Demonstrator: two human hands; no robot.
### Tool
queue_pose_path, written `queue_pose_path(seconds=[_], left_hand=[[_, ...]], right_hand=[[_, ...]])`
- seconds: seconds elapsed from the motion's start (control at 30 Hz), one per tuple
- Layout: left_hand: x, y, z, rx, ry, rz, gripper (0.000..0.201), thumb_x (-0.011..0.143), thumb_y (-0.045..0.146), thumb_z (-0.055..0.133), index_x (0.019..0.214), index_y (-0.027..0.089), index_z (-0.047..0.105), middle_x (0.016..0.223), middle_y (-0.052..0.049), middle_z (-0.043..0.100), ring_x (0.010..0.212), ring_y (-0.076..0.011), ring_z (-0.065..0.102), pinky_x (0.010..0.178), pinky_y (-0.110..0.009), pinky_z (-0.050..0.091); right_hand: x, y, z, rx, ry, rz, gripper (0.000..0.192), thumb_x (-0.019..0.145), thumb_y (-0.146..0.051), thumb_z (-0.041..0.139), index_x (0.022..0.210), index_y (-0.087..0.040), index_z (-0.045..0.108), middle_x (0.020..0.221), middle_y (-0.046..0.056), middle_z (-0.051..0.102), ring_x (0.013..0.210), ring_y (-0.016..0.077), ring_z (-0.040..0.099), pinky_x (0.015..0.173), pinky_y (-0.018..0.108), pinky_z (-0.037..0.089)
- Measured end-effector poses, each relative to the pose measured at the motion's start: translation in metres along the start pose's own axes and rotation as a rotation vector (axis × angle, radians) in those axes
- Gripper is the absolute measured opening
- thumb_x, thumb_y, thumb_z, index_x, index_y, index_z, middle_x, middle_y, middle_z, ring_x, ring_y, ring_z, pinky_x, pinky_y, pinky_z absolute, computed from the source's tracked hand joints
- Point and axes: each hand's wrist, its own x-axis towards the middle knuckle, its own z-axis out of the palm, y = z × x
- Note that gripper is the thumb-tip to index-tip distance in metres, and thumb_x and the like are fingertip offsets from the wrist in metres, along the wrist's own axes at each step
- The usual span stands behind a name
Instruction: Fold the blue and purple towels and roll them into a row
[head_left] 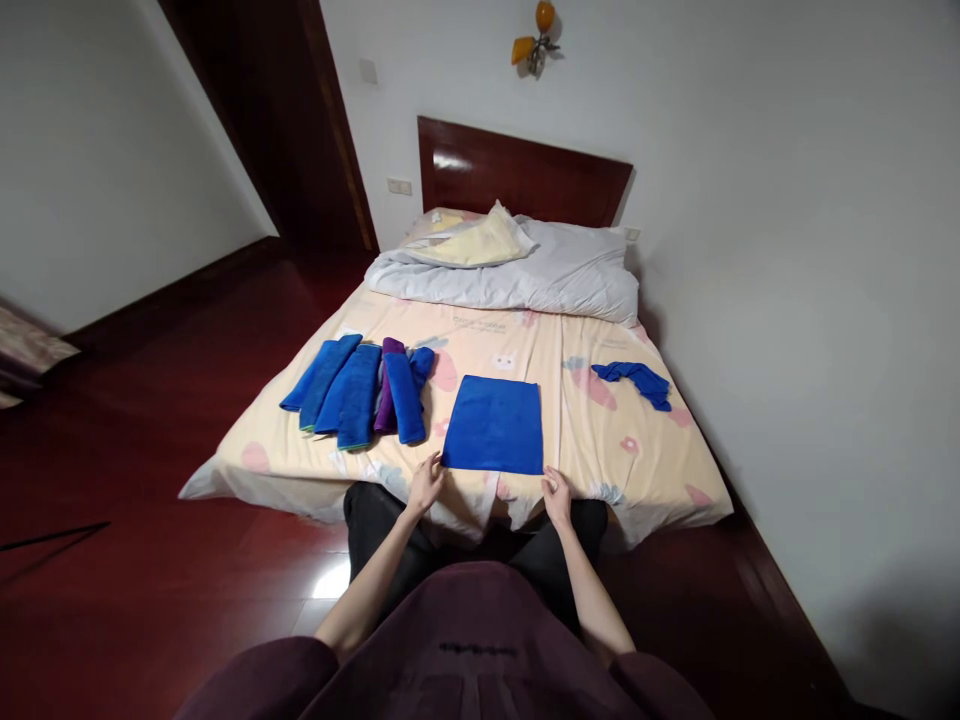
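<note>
A blue towel (493, 425) lies spread flat on the bed, roughly square, right in front of me. At its near left corner is my left hand (426, 485), the fingers curled and pinched at the edge. My right hand (556, 495) has its fingers closed at the near right corner in the same way. To the left, several rolled or folded towels (358, 395) in blue and purple lie side by side. Off to the right is a crumpled blue towel (637, 383).
The bed has a pale patterned sheet (517, 335). A bunched grey-white quilt (570, 265) and a yellowish pillow (480, 243) lie by the dark wooden headboard (517, 175). A wall stands along the right side; dark red floor (187, 580) is at the left.
</note>
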Motion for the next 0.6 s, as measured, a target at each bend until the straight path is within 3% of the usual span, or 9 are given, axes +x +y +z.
queue_pose_path(seconds=[0.2,0.43,0.6], left_hand=[[0.009,0.006,0.001,-0.054,0.021,-0.008,0.051,0.083,0.028,0.053,0.133,0.020,0.060,0.118,-0.010,0.073,0.120,-0.0291,0.062,0.106,-0.049,0.051],[0.013,0.003,0.000,-0.016,-0.005,0.050,0.050,0.084,0.020,0.048,0.131,0.023,0.064,0.120,-0.008,0.072,0.120,-0.0274,0.060,0.106,-0.047,0.052],[0.017,-0.005,-0.002,0.043,-0.031,0.134,0.056,0.082,0.012,0.049,0.134,0.024,0.063,0.111,-0.007,0.073,0.110,-0.0266,0.061,0.099,-0.044,0.053]], right_hand=[[0.007,-0.003,-0.002,0.071,-0.031,0.035,0.048,0.082,-0.033,0.059,0.125,-0.014,0.068,0.116,0.017,0.074,0.111,0.0304,0.070,0.102,0.048,0.055],[0.017,0.008,-0.003,0.049,-0.133,0.041,0.053,0.079,-0.027,0.058,0.130,-0.018,0.066,0.116,0.014,0.072,0.112,0.0285,0.068,0.101,0.047,0.054],[0.028,0.016,-0.004,0.122,-0.189,0.064,0.055,0.075,-0.025,0.058,0.128,-0.019,0.068,0.116,0.014,0.073,0.109,0.0271,0.069,0.097,0.044,0.055]])
